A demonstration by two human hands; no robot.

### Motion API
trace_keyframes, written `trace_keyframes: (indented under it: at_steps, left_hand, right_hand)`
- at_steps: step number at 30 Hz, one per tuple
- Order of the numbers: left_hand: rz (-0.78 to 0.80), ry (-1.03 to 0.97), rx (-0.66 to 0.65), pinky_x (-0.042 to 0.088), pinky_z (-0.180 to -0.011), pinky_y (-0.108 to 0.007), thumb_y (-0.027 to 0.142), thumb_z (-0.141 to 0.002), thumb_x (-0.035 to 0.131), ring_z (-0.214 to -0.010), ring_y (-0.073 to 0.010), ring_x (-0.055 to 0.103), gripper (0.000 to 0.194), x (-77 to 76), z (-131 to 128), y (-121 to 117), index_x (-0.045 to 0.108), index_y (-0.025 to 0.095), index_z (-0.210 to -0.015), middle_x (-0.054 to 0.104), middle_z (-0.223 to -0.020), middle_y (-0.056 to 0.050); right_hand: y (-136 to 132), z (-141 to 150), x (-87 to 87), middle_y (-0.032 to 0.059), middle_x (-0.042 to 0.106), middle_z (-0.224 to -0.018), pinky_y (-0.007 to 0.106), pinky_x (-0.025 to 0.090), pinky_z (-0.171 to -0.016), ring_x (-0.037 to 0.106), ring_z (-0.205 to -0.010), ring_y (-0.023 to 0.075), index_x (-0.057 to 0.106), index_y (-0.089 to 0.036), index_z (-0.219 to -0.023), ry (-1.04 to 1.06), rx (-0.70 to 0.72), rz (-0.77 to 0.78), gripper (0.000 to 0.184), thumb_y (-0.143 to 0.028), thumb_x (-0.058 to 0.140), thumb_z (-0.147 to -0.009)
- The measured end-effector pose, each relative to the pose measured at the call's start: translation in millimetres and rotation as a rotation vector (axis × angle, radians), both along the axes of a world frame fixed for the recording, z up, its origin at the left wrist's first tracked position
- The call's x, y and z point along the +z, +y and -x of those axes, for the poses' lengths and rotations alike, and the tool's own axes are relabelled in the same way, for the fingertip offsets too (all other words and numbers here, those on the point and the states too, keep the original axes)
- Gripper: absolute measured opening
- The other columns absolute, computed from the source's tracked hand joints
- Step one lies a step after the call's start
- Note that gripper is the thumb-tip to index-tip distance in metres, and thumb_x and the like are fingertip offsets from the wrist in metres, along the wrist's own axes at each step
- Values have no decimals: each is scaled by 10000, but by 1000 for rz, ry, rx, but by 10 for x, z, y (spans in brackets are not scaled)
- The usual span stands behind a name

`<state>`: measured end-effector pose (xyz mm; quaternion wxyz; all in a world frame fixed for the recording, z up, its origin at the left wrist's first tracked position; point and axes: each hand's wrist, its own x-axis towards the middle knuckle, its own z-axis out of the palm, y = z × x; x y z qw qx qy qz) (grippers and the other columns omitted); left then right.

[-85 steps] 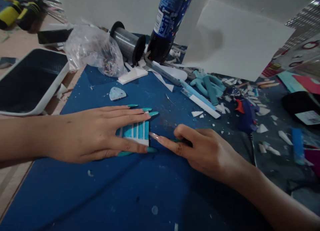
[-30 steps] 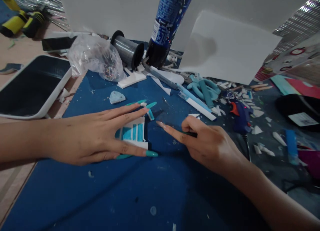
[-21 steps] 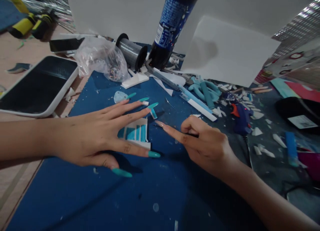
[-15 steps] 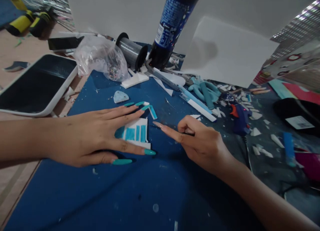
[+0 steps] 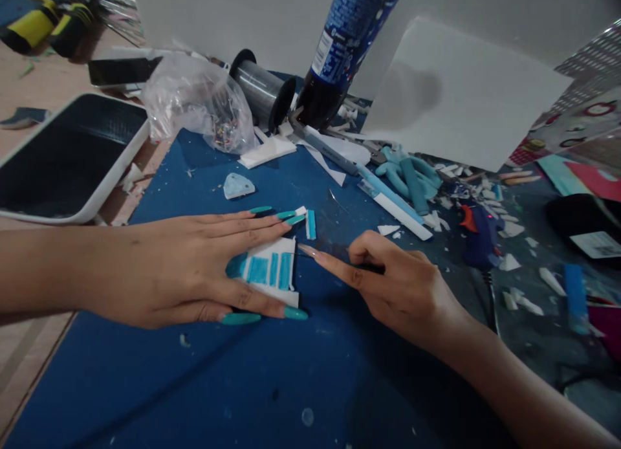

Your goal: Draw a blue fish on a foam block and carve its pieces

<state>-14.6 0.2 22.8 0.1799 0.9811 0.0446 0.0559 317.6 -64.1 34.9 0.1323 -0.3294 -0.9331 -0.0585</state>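
Counter [image 5: 194,384]: blue-covered, flecked with scraps, a white upright panel [image 5: 208,15] behind it.

Item: blue-striped white card [image 5: 272,271], flat on the blue, partly covered; taken as the clock's centre.

At 9 o'clock, the left hand [image 5: 194,268]: palm down over the card's near-wrist end, fingers spread, grip unclosed, pressing down rather than clasping.

At 3 o'clock, the right hand [image 5: 402,281]: grip closed about a slim dark-handled tool [image 5: 371,268], index finger stretched forward along it. A thin line, seemingly its blade, meets or overlies the card's 3 o'clock edge; contact cannot be told.

Handling note, by judgement: this looks like trimming. Best done with the card pinned on both sides of the line, the long nails well clear of the blade's path, the index finger steering, and several light strokes in place of one hard push.

Outward: blue strip [image 5: 311,224], just beside, between 1 and 2 o'clock; pale blue rounded piece [image 5: 239,186] and plastic bag [image 5: 194,99], 11; wire spool [image 5: 261,90], 12; dark bottle [image 5: 342,41], near 1; turquoise-handled scissors [image 5: 412,177], 2; glue gun [image 5: 480,232], near 3; white-cased phone [image 5: 72,154], 10.
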Motion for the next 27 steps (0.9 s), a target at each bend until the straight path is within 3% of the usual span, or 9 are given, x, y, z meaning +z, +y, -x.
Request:
trace_keyframes:
  at_steps: [9, 15, 23, 27]
  left_hand:
    - [-27, -9, -2, 365, -1247, -683, 356, -1126, 444, -1643, -462, 165, 561, -6, -4, 3, 375, 453, -1674, -157, -1817, -35]
    - [12, -52, 13, 347, -1292, -628, 362, -1093, 543, -1642, -441, 208, 560, -20, -12, 9, 447, 460, -1636, -87, -1824, 3]
    - [38, -44, 4, 319, -1300, -647, 338, -1098, 534, -1653, -427, 173, 550, -12, -9, -2, 457, 452, -1630, -91, -1820, -15]
    - [49, -22, -2, 276, -1321, -637, 350, -1102, 532, -1668, -377, 152, 538, 16, -38, 4, 462, 446, -1626, 35, -1829, -39]
  right_hand:
    - [-11, 23, 10, -18, 517, -895, 209, 358, -524, 431, -559, 82, 583, -230, -1396, -1, -3, 3, 518, 56, 445, -987]
    - [18, 9, 17, -18, 529, -922, 201, 367, -519, 435, -559, 76, 559, -251, -1441, 11, 18, 7, 576, 68, 441, -976]
    - [8, 6, 24, -19, 578, -951, 208, 358, -516, 425, -536, 65, 554, -257, -1487, -41, 9, 1, 629, 55, 443, -952]
    - [8, 22, 30, -17, 584, -951, 204, 377, -525, 447, -551, 71, 553, -250, -1474, -39, 16, -8, 635, 67, 446, -933]
